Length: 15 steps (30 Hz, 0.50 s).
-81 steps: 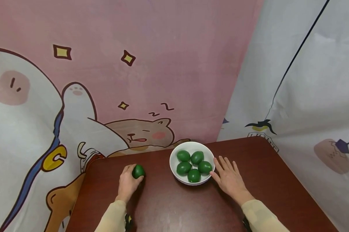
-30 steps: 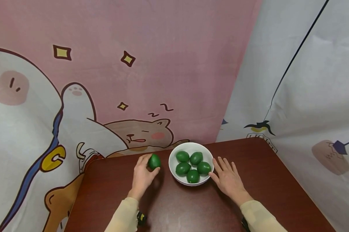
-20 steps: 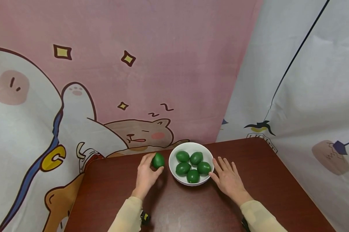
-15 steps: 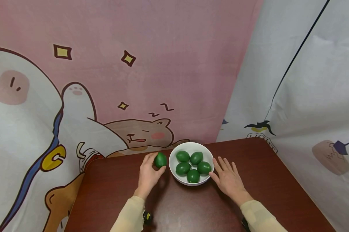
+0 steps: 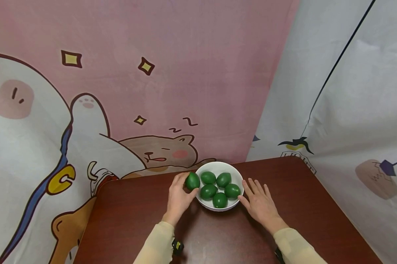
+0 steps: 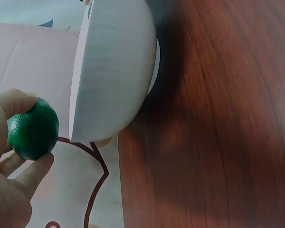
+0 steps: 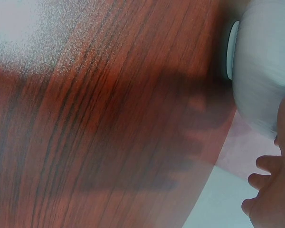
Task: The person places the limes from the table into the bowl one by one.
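My left hand pinches a green lime between thumb and fingers at the left rim of a white bowl. In the left wrist view that lime hangs higher than the table, beside the outer wall of the bowl, with a gap between them. Inside the bowl lie several more limes. My right hand has its fingers extended at the bowl's right rim. In the right wrist view the thumb of this hand appears to touch the bowl's side.
The bowl stands on a dark red-brown wooden table, near its back edge. Directly behind hangs a pink cloth printed with cartoon animals. A white cloth hangs along the right side.
My left hand has carried the lime rightward, from the left part of the table up to the bowl's rim. The right hand and the bowl have stayed in place.
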Each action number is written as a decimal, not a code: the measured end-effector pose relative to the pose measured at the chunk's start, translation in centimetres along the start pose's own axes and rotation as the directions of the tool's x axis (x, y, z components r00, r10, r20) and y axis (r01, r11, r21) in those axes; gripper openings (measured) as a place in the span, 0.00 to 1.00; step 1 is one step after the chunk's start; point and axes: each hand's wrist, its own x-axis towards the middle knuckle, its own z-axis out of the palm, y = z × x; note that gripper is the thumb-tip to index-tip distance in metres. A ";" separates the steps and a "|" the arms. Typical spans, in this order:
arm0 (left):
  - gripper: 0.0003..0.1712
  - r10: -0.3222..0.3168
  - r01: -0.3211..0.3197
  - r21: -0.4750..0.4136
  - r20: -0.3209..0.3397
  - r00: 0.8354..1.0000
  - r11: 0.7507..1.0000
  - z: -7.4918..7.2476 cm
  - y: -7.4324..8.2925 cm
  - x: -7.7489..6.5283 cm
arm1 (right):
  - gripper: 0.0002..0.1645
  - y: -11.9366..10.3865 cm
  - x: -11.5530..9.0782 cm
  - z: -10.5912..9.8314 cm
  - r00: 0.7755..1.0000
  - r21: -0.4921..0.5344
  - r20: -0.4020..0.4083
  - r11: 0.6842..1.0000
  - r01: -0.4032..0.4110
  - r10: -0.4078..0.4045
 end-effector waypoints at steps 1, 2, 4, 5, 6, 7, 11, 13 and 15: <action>0.36 0.000 0.000 0.000 0.006 1.000 1.000 0.2 0.1 0.0 | 0.41 0.0 0.0 0.0 1.000 0.001 0.000 1.000 0.000 0.000; 0.36 -0.002 0.002 -0.001 0.013 1.000 1.000 0.3 0.3 0.0 | 0.41 0.0 0.0 0.0 1.000 0.002 0.000 1.000 0.000 0.000; 0.36 -0.006 0.006 -0.003 0.025 1.000 1.000 0.7 0.5 -0.1 | 0.41 0.0 0.0 0.0 1.000 0.004 0.001 1.000 -0.001 0.001; 0.36 -0.008 0.008 -0.006 0.031 0.999 1.000 0.8 0.7 -0.1 | 0.41 0.0 0.0 0.0 1.000 0.004 0.002 1.000 -0.001 0.001; 0.36 -0.011 0.011 -0.005 0.037 0.999 1.000 1.0 0.8 -0.1 | 0.41 0.0 0.0 0.0 1.000 0.004 0.003 1.000 -0.001 0.001; 0.36 -0.009 0.009 -0.005 0.040 0.999 1.000 1.2 0.9 -0.1 | 0.41 0.0 0.0 0.0 1.000 0.004 0.004 1.000 -0.001 0.001; 0.36 -0.009 0.009 -0.009 0.060 0.998 1.000 1.8 1.5 -0.1 | 0.41 0.0 0.0 0.0 1.000 0.005 0.010 1.000 -0.004 0.004; 0.36 -0.007 0.008 -0.012 0.069 0.998 1.000 2.2 1.7 -0.1 | 0.41 -0.1 0.0 -0.1 1.000 0.003 0.010 1.000 -0.005 0.005; 0.36 -0.011 0.012 -0.011 0.081 0.997 1.000 2.4 2.0 -0.2 | 0.41 -0.1 0.0 -0.1 1.000 0.003 0.010 1.000 -0.006 0.006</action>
